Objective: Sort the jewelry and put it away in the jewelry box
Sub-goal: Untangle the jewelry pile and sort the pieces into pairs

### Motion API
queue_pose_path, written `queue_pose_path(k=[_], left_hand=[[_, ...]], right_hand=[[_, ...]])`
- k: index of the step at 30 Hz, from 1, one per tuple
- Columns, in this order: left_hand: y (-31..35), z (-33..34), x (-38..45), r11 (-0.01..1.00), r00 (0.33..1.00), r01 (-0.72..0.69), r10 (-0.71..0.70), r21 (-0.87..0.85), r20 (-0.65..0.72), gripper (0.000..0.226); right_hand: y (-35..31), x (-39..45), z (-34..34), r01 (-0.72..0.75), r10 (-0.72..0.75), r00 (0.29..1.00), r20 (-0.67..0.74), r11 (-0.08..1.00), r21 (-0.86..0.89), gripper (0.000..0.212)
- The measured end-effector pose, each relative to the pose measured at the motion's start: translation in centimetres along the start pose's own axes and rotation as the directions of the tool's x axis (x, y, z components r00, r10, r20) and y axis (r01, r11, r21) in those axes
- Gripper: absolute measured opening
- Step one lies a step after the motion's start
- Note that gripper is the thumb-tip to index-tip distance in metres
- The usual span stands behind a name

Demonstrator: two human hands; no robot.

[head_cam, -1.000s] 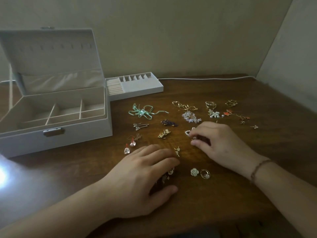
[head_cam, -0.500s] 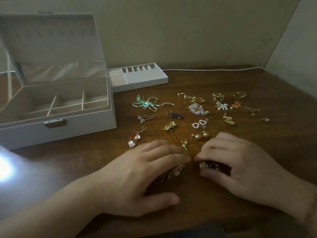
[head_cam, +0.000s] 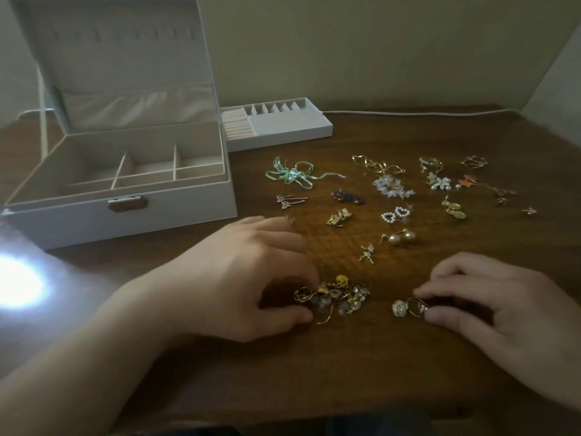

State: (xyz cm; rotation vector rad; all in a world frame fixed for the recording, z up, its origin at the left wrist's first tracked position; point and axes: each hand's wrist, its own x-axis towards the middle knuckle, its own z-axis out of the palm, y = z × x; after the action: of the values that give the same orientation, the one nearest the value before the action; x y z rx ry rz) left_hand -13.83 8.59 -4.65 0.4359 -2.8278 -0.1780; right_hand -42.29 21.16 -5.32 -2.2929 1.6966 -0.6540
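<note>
A white jewelry box (head_cam: 132, 212) stands open at the left, its divided compartments bare. Its removable tray (head_cam: 292, 133) lies behind it on the wooden table (head_cam: 345, 366). Many small pieces are spread out: a mint ribbon bow (head_cam: 294, 175), pearl heart earrings (head_cam: 394, 214), pearl drops (head_cam: 400, 237). My left hand (head_cam: 239, 278) curls beside a heap of gold jewelry (head_cam: 339, 297), thumb and fingertips touching its left edge. My right hand (head_cam: 490, 303) pinches a gold ring (head_cam: 416, 306) next to a white rose piece (head_cam: 400, 307).
A white cable (head_cam: 408, 113) runs along the wall at the table's back edge. A bright glare spot (head_cam: 15, 284) lies on the table at the left. More gold and flower earrings (head_cam: 438, 180) sit toward the far right, near the right wall.
My right hand moved from the far pieces back to the ring and rose near the front. My left hand lifted its fingers, uncovering the gold heap.
</note>
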Motion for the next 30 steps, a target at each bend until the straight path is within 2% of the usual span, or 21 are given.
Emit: queue_pose_path(k=[3, 6, 8, 11, 14, 16, 18, 20, 21, 24, 26, 30], left_hand=[[-0.1, 0.3, 0.1, 1.0, 1.0, 0.001, -0.001, 0.023, -0.002, 0.028], [-0.2, 0.4, 0.2, 1.0, 1.0, 0.011, -0.012, 0.021, 0.004, 0.026], [-0.2, 0.3, 0.2, 1.0, 1.0, 0.016, -0.016, -0.005, 0.016, 0.024], [-0.3, 0.0, 0.1, 0.998, 1.0, 0.024, -0.023, -0.05, 0.009, 0.017], [-0.4, -0.1, 0.2, 0.996, 0.995, 0.045, -0.051, -0.074, -0.086, 0.016], [-0.2, 0.2, 0.4, 0.977, 0.967, 0.11, -0.147, -0.181, -0.207, 0.012], [0.4, 0.6, 0.8, 0.868, 0.882, 0.199, -0.361, -0.454, -0.303, 0.007], [1.1, 1.0, 1.6, 0.669, 0.806, 0.195, -0.526, -0.718, -0.271, 0.01], [1.3, 1.2, 1.9, 0.588, 0.786, 0.174, -0.567, -0.79, -0.249, 0.012], [1.9, 1.5, 2.4, 0.459, 0.781, 0.117, -0.59, -0.881, -0.203, 0.015], [1.9, 1.6, 2.3, 0.423, 0.788, 0.085, -0.583, -0.902, -0.199, 0.017], [1.8, 1.9, 2.3, 0.353, 0.799, 0.093, -0.584, -0.931, -0.142, 0.025]], right_hand=[[0.0, -0.1, -0.5, -0.034, 0.034, 0.999, -0.005, 0.999, -0.027, 0.01], [-0.3, 0.4, -0.6, -0.053, 0.06, 0.995, 0.08, 0.995, -0.084, 0.024], [-0.6, 0.7, -0.7, -0.059, 0.066, 0.99, 0.125, 0.997, -0.059, 0.031], [-0.8, 1.2, -0.8, -0.068, 0.072, 0.989, 0.129, 0.997, -0.032, 0.026], [-0.6, 1.5, -0.8, -0.107, 0.109, 0.986, 0.126, 0.994, -0.027, 0.015], [-0.7, 1.9, -1.0, -0.127, 0.126, 0.992, 0.026, 0.992, 0.019, 0.02], [-1.5, 2.9, -0.7, -0.11, 0.134, 0.985, -0.107, 0.973, 0.202, 0.026], [-2.9, 4.2, 0.0, -0.04, 0.114, 0.981, -0.157, 0.911, 0.411, 0.019], [-3.6, 4.9, 0.5, -0.005, 0.102, 0.98, -0.172, 0.872, 0.49, 0.017], [-5.3, 6.4, 1.7, 0.019, 0.14, 0.97, -0.2, 0.774, 0.633, 0.014], [-5.6, 6.9, 2.1, 0.038, 0.169, 0.955, -0.244, 0.747, 0.664, 0.005], [-5.1, 6.7, 2.5, 0.041, 0.16, 0.962, -0.223, 0.719, 0.694, 0.009]])
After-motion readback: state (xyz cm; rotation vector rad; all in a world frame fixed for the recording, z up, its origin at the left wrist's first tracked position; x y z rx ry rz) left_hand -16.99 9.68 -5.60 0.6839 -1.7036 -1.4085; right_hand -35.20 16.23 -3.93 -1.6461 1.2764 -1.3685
